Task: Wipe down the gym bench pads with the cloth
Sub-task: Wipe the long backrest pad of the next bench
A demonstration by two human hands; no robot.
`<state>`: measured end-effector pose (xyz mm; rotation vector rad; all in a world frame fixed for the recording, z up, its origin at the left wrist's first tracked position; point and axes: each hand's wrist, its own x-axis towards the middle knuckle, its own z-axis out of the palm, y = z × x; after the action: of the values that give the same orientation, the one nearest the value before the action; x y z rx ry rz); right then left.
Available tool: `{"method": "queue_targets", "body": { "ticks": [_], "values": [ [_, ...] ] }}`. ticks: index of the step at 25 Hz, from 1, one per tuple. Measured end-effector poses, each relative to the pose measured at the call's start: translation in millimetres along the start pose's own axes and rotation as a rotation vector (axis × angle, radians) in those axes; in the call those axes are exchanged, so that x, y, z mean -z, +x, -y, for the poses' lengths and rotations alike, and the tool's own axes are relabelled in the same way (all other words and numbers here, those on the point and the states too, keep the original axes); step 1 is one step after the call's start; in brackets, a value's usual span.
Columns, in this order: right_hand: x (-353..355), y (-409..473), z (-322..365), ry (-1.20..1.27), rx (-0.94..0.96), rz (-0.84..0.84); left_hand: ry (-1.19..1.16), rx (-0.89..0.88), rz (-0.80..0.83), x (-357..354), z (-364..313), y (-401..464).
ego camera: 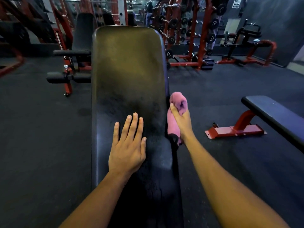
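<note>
Right hand (180, 120) grips a bunched pink cloth (176, 102) at the dark pad's (128, 63) edge; left hand (127, 145) lies flat.

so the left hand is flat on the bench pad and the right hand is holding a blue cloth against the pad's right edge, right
Not quite: the cloth is pink, not blue, as the head view shows. The left hand lies flat on the bench pad, and the right hand holds the cloth against the pad's right edge.

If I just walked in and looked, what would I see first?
First, the big black bench pad running up the middle. The left hand lies flat on its lower part with fingers spread. At the pad's right edge, the right hand grips a bunched pink cloth, the brightest thing there. Behind, red racks of dumbbells stand at the back.
</note>
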<state>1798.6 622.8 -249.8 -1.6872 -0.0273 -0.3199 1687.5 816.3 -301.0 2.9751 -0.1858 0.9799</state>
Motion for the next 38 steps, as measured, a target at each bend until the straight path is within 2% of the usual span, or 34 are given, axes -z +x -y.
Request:
{"method": "queue_targets", "body": {
  "ticks": [3, 5, 8, 10, 13, 16, 18, 20, 22, 24, 26, 29, 31, 34, 36, 38],
  "values": [
    [16.0, -61.2, -24.1, -0.032, -0.108, 0.035, -0.015, 0.002, -0.009, -0.5, -2.9, 1.1],
    [28.1, -106.4, -41.1, -0.074, -0.106, 0.045, -0.014, -0.001, -0.013, -1.2, -1.5, 0.8],
    [27.8, -90.3, -48.4, -0.135, -0.063, 0.012, -0.014, -0.004, -0.001, -3.0, 0.5, 1.7],
    [17.6, -74.3, -24.9, -0.235, -0.024, 0.015, -0.037, 0.006, 0.035, 4.9, -4.4, 7.4],
    [28.7, -82.6, 10.7, -0.484, 0.225, 0.084, -0.131, 0.067, 0.05, 23.7, -2.1, -8.0],
    [53.1, -87.0, 31.8, -0.655, 0.506, 0.149, -0.13, 0.04, 0.044, 18.3, 5.7, -75.7],
    [40.6, -90.3, 54.1, -0.765, 0.784, 0.249, -0.073, -0.031, 0.07, 16.9, 12.3, -122.4],
    [1.3, -81.6, 81.2, -0.903, 1.057, 0.362, -0.014, -0.029, 0.099, 14.3, 18.9, -133.3],
    [-44.9, -63.6, 96.8, -1.006, 1.222, 0.414, 0.0, 0.003, 0.101, 13.4, 17.9, -132.6],
    [-77.0, -37.5, 102.2, -1.126, 1.186, 0.412, -0.015, -0.008, 0.082, 9.9, 15.6, -135.9],
    [-93.5, -27.8, 87.9, -1.3, 1.042, 0.362, -0.039, -0.016, 0.044, 8.5, 15.3, -141.1],
    [-123.4, -31.2, 72.3, -1.303, 0.972, 0.309, -0.041, -0.023, 0.02, 4.3, 17.4, -142.1],
    [-139.6, -50.5, 68.0, -1.253, 1.045, 0.334, -0.042, -0.035, 0.015, 3.3, 18.9, -139.2],
    [-121.7, -86.0, 38.2, -1.205, 1.347, 0.572, -0.05, -0.047, 0.003, 2.8, 18.9, -145.4],
    [-89.3, -68.2, 31.8, -1.193, 1.475, 0.697, -0.074, -0.056, -0.009, 2.2, 17.9, -145.3],
    [-76.4, -28.4, 46.1, -1.228, 1.495, 0.647, -0.08, -0.053, -0.009, 2.8, 17.6, -145.1]
  ]
}}
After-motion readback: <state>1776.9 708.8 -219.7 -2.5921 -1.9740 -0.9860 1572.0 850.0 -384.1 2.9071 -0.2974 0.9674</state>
